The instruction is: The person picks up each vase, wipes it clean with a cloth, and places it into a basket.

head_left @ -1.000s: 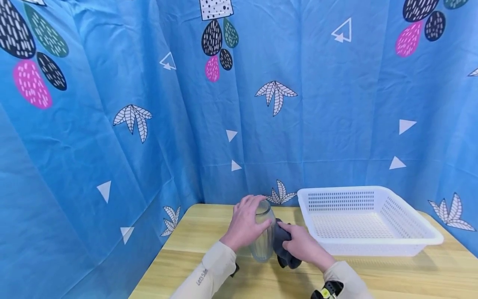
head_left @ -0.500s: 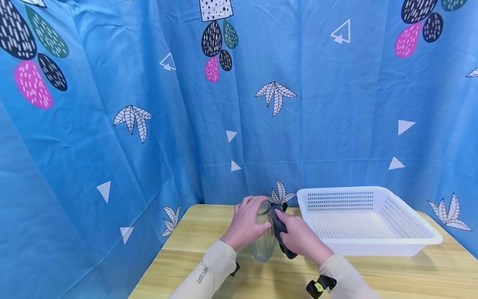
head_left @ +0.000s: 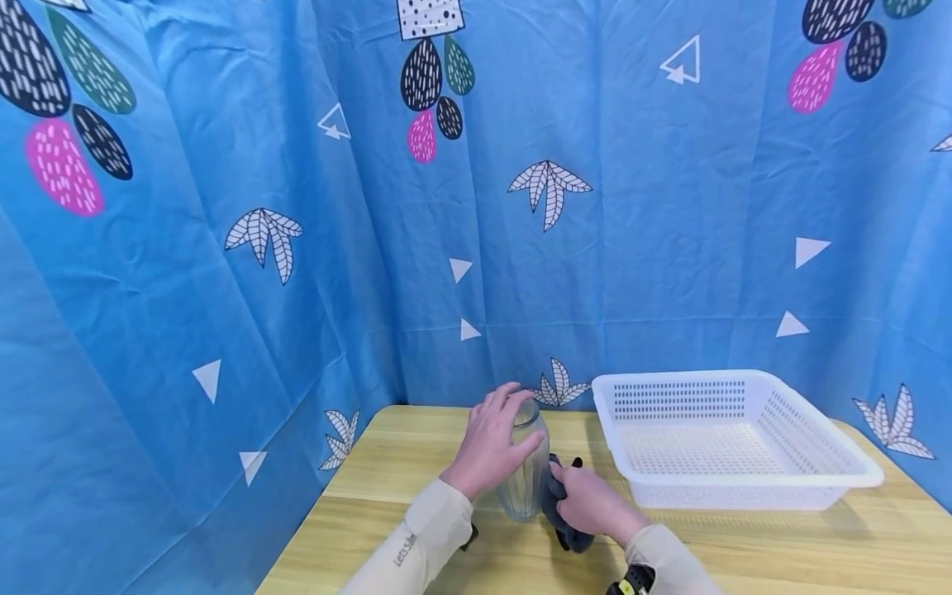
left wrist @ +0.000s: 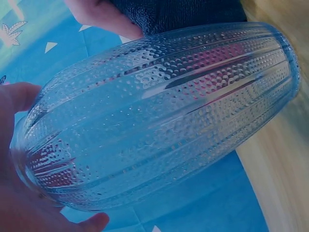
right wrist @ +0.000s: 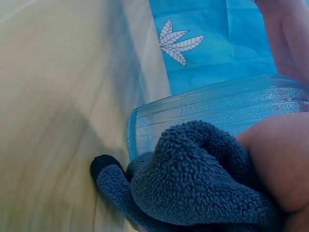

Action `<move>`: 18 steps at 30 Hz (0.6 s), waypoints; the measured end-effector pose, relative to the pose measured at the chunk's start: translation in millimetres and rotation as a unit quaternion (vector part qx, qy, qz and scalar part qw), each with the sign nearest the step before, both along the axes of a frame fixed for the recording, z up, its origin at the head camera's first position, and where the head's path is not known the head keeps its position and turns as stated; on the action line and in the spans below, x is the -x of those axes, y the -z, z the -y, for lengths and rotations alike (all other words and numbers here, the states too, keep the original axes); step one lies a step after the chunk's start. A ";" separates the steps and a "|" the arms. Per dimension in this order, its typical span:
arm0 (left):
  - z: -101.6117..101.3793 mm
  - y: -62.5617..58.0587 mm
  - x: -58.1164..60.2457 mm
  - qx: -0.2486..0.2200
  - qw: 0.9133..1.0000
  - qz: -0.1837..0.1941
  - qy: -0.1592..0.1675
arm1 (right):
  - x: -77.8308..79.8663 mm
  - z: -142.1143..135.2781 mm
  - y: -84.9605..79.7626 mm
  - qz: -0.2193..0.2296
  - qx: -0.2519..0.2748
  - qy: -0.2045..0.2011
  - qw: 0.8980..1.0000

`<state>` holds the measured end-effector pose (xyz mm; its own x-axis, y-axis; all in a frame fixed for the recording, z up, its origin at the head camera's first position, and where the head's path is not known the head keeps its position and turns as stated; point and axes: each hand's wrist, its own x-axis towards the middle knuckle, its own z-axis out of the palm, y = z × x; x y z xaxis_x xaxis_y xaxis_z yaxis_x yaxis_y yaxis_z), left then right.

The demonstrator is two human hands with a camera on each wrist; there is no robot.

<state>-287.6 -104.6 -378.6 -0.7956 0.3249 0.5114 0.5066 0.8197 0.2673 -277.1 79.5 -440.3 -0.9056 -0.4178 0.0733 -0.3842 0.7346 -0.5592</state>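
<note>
A clear glass vase (head_left: pixel 524 479) with vertical ribs and a dimpled surface stands upright on the table. My left hand (head_left: pixel 492 446) grips it round the neck near the rim, thumb on one side and fingers on the other. Against the vase's right side, low down, my right hand (head_left: pixel 591 500) holds a bunched dark grey cloth (right wrist: pixel 193 179). In the right wrist view the fluffy cloth overlaps the lower part of the vase, close to its base. From the left wrist view, the cloth (left wrist: pixel 183 14) lies along the glass wall.
To the right on the wooden table (head_left: pixel 416 463) stands a white perforated plastic basket (head_left: pixel 751 479). A blue patterned curtain (head_left: pixel 521 289) hangs behind and to the left of the table.
My right hand has rubbed the cloth up towards the vase's rim, then back down along its side to near the base. The left hand stays round the neck.
</note>
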 end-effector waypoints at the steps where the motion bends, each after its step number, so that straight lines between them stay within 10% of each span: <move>1: -0.4 0.2 -0.2 0.000 1.000 0.000 -0.001 | 0.0 -0.4 0.8 0.003 0.005 0.001 1.000; 9: 1.6 0.7 -4.4 -0.010 1.000 0.021 -0.008 | -4.1 -7.3 2.9 0.026 0.045 0.002 0.999; 18: 5.4 -3.7 0.7 -0.003 1.000 0.015 -0.001 | -14.6 -7.7 -36.6 -0.057 0.093 0.062 0.992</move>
